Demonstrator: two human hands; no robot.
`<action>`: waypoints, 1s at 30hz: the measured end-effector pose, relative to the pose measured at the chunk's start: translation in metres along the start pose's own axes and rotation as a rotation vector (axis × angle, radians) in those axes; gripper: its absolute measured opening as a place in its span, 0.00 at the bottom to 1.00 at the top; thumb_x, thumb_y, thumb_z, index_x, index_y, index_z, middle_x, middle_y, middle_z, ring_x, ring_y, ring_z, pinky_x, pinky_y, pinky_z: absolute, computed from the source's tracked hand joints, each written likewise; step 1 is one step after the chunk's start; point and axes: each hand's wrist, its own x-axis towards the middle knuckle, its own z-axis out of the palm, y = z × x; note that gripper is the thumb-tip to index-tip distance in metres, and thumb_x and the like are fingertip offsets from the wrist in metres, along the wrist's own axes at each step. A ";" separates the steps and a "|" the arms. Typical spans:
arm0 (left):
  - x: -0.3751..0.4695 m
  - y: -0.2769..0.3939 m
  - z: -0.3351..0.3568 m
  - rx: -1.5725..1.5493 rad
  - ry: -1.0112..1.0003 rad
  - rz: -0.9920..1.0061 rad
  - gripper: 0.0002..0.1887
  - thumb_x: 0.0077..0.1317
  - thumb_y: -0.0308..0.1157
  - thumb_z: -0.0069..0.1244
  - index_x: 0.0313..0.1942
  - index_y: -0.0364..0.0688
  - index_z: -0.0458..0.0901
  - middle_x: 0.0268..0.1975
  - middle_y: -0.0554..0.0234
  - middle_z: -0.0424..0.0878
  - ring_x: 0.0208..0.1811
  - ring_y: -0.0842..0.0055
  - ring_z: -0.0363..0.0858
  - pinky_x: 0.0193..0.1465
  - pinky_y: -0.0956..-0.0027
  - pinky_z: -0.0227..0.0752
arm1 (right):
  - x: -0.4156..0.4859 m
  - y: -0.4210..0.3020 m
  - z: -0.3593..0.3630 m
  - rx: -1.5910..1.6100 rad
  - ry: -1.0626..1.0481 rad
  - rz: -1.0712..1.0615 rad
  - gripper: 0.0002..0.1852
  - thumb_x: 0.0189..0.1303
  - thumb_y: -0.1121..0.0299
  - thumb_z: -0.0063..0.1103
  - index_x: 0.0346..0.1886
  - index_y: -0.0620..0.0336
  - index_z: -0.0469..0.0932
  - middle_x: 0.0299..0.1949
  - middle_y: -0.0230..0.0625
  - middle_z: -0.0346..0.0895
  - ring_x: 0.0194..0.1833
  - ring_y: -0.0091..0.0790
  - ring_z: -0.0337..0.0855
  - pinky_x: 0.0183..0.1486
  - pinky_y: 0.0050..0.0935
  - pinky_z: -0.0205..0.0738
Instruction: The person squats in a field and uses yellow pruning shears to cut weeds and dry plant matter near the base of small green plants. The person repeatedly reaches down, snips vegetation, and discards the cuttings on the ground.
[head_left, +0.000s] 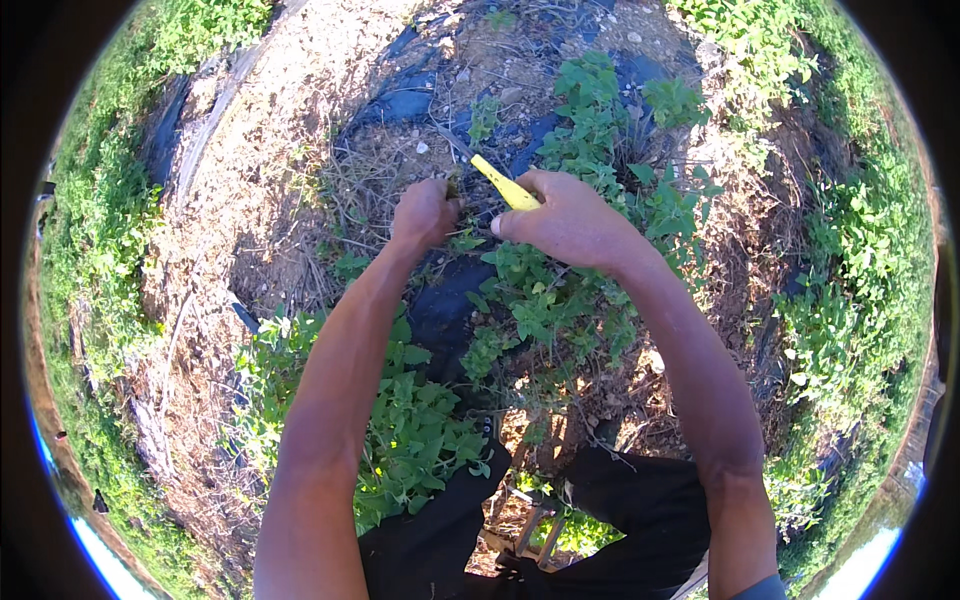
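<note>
My right hand holds a hand tool by its yellow handle, with the thumb extended along the near side. Its narrow, dark metal blade points away to the upper left, low over the soil. Just left of it, my left hand is curled closed at ground level around a small tuft of plant stems, mostly hidden by the fingers. Dry, cut-looking weeds lie beside that hand. Leafy green plants grow below and right of my right hand.
Black ground-cover sheeting shows through soil and debris, also farther ahead. A taller leafy plant stands ahead right; another clump is by my left leg. Dry straw strips flank the row, with green rows beyond. Wooden slats show between my legs.
</note>
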 end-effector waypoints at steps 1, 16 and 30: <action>0.000 0.001 -0.001 -0.005 -0.010 -0.008 0.14 0.64 0.40 0.60 0.39 0.37 0.89 0.33 0.42 0.88 0.36 0.49 0.88 0.43 0.51 0.78 | 0.000 -0.003 0.004 -0.219 0.033 0.040 0.25 0.58 0.55 0.66 0.51 0.67 0.79 0.42 0.44 0.86 0.39 0.44 0.87 0.46 0.41 0.81; -0.005 0.009 -0.001 0.037 0.001 -0.015 0.15 0.66 0.39 0.58 0.39 0.34 0.87 0.39 0.36 0.87 0.45 0.42 0.85 0.51 0.44 0.76 | 0.007 0.009 0.031 -1.046 0.088 0.075 0.31 0.55 0.56 0.70 0.60 0.65 0.80 0.56 0.47 0.82 0.61 0.48 0.80 0.63 0.49 0.70; -0.001 0.013 -0.001 0.062 -0.006 -0.029 0.15 0.66 0.40 0.58 0.40 0.34 0.86 0.42 0.35 0.87 0.47 0.41 0.85 0.52 0.44 0.76 | 0.008 0.010 0.028 -1.135 0.193 -0.034 0.30 0.55 0.61 0.70 0.61 0.66 0.80 0.54 0.44 0.82 0.58 0.43 0.78 0.59 0.46 0.66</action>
